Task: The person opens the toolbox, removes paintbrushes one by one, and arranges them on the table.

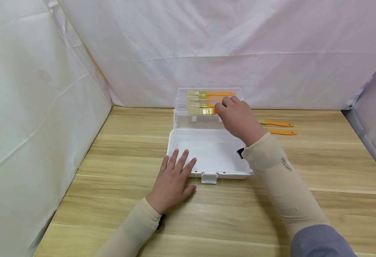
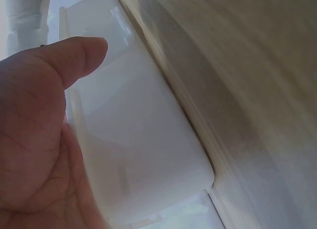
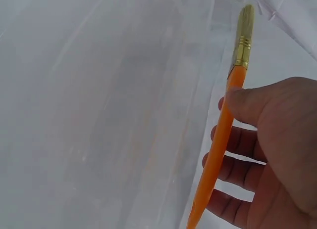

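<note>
A white plastic box (image 1: 207,153) lies open on the table, its clear lid (image 1: 183,119) tipped up behind it. My left hand (image 1: 173,182) rests with spread, straight fingers on the front left corner; in the left wrist view its thumb lies along the box's front wall (image 2: 138,125). Over the lid, my right hand (image 1: 239,119) pinches a paintbrush (image 3: 220,135) by its orange handle, bristles pointing left. Several more paintbrushes (image 1: 202,93) lie parallel at the lid; the right hand partly covers their handles.
Two orange-handled brushes (image 1: 279,124) lie on the wooden table (image 1: 316,157) right of the box, partly hidden by the right hand and forearm. A clear latch (image 1: 209,178) hangs at the box's front. White cloth (image 1: 188,43) hangs behind the table and at both sides.
</note>
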Available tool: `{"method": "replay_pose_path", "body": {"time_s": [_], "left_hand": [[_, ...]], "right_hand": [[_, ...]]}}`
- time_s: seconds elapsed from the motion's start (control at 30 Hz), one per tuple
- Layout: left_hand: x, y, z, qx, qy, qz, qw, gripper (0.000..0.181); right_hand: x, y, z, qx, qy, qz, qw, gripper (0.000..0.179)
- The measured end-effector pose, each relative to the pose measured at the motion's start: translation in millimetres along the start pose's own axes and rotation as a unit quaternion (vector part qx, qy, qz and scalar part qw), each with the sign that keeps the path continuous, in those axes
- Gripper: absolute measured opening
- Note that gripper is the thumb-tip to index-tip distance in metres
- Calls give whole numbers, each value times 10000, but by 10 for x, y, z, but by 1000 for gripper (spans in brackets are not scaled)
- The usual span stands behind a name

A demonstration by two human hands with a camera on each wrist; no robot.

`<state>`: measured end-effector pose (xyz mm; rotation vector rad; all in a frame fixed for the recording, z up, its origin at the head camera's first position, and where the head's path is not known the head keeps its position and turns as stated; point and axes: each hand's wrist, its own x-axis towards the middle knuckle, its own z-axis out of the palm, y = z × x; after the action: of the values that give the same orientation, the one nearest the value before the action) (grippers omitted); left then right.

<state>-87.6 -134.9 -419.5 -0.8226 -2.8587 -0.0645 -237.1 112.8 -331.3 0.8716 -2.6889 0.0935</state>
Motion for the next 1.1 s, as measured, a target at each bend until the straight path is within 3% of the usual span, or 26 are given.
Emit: {"method": "replay_pose_path", "body": {"time_s": [0.3,0.77,1.1], "left_hand": [[-5,-3,3,-12,-4,-12,10000,80],[-8,-15,14,17,-12,6,10000,81],[-8,-11,16,-14,-27,-9,10000,81]], "right_hand": [[-124,22,-118,-147,-313,287,9990,15],[-417,271,-235,102,-108,557,9983,12],[-705,600,-257,155,-13,866,9961,18]]}}
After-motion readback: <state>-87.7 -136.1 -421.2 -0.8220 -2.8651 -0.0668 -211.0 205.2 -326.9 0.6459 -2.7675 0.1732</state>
